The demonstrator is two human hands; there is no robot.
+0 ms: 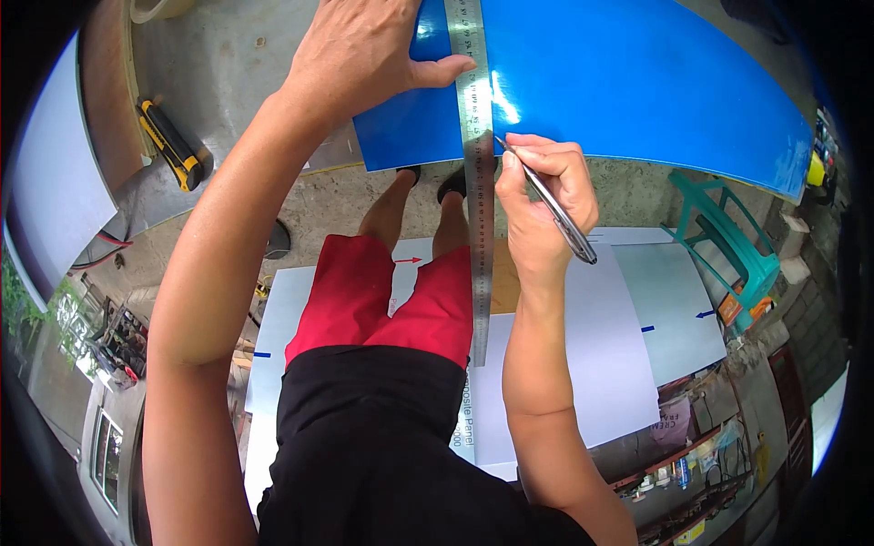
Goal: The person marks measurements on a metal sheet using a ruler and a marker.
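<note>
A long metal ruler (478, 155) lies across a glossy blue panel (637, 91), its near end jutting past the panel's edge towards my body. At the top of the view my left hand (364, 45) rests over the panel, thumb stretched onto the ruler and fingers partly cut off by the frame. My right hand (551, 200) grips a dark, slim pen (555, 209) near the panel's front edge. The pen's tip sits right at the ruler's right edge, on the blue surface.
A yellow-and-black utility knife (170, 146) lies on the grey worktable (218, 55) at left. A green plastic stool (728, 237) stands on the floor to the right. Behind me are large white panels (583, 364). A roll of tape (159, 7) is at the top left.
</note>
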